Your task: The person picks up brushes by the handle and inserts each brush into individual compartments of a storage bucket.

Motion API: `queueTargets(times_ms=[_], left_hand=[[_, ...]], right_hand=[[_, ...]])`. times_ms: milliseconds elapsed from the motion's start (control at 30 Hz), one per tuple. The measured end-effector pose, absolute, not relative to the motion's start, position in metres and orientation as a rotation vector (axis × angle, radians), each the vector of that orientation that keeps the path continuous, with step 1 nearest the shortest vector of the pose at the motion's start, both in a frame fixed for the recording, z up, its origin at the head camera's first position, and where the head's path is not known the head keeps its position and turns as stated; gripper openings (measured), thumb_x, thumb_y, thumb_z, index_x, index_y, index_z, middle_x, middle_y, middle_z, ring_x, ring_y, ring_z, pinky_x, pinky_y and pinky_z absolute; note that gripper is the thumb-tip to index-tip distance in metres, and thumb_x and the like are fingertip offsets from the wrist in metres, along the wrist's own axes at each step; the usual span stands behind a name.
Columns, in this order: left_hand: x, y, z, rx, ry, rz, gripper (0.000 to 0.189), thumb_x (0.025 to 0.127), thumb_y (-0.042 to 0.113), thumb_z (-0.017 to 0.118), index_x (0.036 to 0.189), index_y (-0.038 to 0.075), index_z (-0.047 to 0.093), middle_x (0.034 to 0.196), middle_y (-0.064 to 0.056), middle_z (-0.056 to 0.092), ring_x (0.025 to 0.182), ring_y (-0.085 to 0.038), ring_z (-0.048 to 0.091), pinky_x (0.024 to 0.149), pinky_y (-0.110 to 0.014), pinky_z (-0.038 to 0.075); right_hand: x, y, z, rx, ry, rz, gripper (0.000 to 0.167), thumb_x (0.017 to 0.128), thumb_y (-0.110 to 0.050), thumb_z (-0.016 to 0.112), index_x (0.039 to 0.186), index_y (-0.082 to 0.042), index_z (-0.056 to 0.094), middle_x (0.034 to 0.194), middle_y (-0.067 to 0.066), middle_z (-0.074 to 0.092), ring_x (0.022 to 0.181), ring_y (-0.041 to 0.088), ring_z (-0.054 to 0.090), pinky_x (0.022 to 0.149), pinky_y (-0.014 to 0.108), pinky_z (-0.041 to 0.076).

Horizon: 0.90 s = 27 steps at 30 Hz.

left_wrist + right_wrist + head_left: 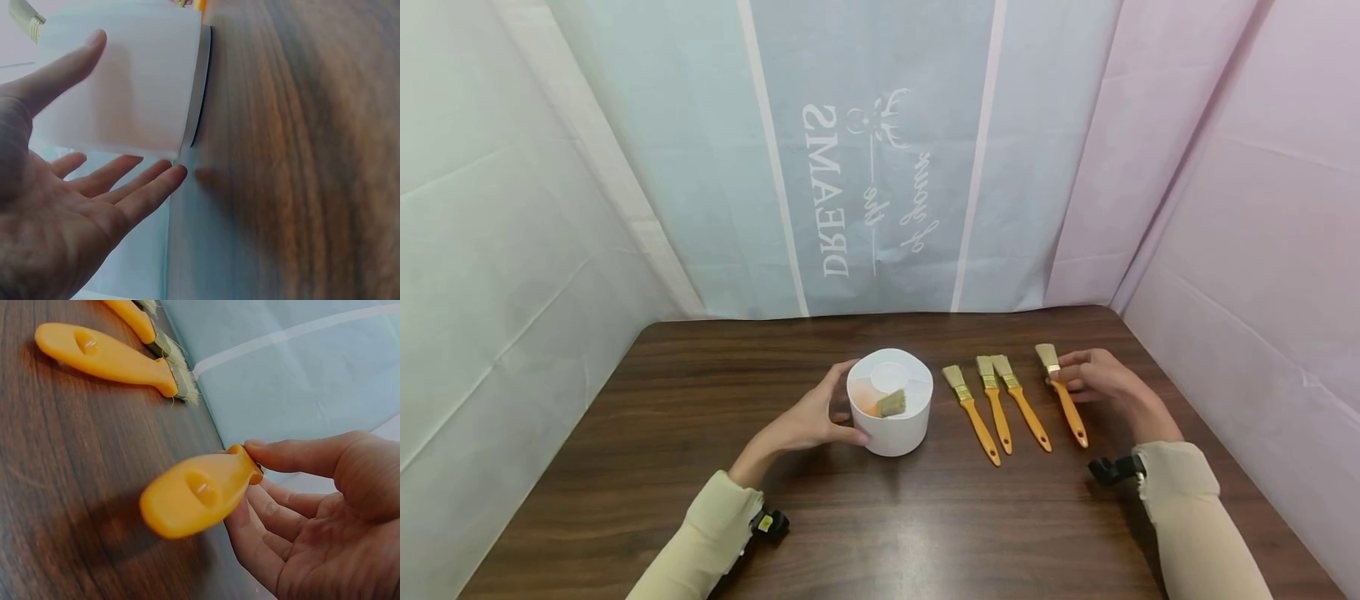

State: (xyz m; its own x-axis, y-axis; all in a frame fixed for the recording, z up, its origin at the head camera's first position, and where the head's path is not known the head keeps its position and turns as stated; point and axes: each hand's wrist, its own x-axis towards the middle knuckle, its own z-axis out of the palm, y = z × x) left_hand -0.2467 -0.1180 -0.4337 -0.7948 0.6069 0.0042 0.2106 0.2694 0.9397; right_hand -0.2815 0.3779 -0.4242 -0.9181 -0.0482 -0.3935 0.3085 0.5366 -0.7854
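Note:
In the head view, a white round container (898, 435) stands upright on the table, a paintbrush (892, 404) leaning inside it with its bristles at the top. At its left side is my left hand (808, 417), thumb at the front and the other fingers spread toward the back. The left wrist view shows this hand (81, 194) with its fingers loosely extended beside the container wall (137, 81). My right hand (1101, 377) pinches another paintbrush (1067, 404) near its metal band, between thumb and fingers. Its yellow handle (181, 503) points at the right wrist camera.
Three more yellow-handled paintbrushes lie between container and right hand: a left one (977, 421), a middle one (997, 412) and a right one (1026, 408). The brown wooden table (880, 533) meets a pale blue curtain (880, 292) at the back.

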Motion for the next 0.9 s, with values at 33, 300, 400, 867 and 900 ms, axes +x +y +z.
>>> queueTargets(times_ms=[33,300,400,867,900], left_hand=[[-0.246,-0.117,-0.434,0.738,2.198,1.531,0.115,0.078,0.012,0.092,0.163,0.022,0.014,0.165,-0.01,0.031,0.147,-0.038,0.043,0.11,-0.063,0.046],[-0.245,-0.114,-0.435,0.714,2.265,1.505,0.116,0.076,0.016,0.094,0.162,0.023,0.017,0.165,-0.007,0.03,0.15,-0.033,0.038,0.108,-0.059,0.05],[-0.245,-0.112,-0.436,0.719,2.282,1.502,0.114,0.075,0.018,0.095,0.161,0.022,0.019,0.165,-0.007,0.031,0.15,-0.033,0.038,0.108,-0.057,0.051],[-0.243,-0.109,-0.437,0.713,2.339,1.502,0.116,0.074,0.022,0.096,0.161,0.027,0.02,0.162,-0.004,0.036,0.148,-0.03,0.04,0.104,-0.054,0.054],[-0.243,-0.109,-0.436,0.711,2.337,1.505,0.116,0.074,0.023,0.096,0.161,0.027,0.02,0.163,-0.004,0.035,0.148,-0.03,0.039,0.104,-0.053,0.054]], right_hand=[[-0.281,0.377,-0.424,0.211,2.404,-1.344,0.07,0.1,-0.025,0.067,0.151,0.013,0.036,0.121,0.011,0.067,0.097,0.01,0.064,0.089,0.036,0.062],[-0.281,0.372,-0.416,0.171,2.402,-1.359,0.073,0.1,-0.027,0.067,0.153,0.011,0.034,0.131,0.016,0.066,0.104,0.013,0.066,0.093,0.04,0.061],[-0.279,0.37,-0.413,0.156,2.412,-1.363,0.073,0.1,-0.028,0.067,0.153,0.011,0.035,0.132,0.016,0.067,0.108,0.016,0.066,0.093,0.04,0.061],[-0.278,0.36,-0.401,0.048,2.417,-1.373,0.074,0.101,-0.03,0.066,0.154,0.011,0.032,0.132,0.017,0.067,0.113,0.021,0.066,0.095,0.042,0.06],[-0.278,0.359,-0.399,0.041,2.418,-1.375,0.074,0.101,-0.029,0.066,0.153,0.011,0.033,0.133,0.018,0.067,0.114,0.022,0.066,0.095,0.042,0.06]])
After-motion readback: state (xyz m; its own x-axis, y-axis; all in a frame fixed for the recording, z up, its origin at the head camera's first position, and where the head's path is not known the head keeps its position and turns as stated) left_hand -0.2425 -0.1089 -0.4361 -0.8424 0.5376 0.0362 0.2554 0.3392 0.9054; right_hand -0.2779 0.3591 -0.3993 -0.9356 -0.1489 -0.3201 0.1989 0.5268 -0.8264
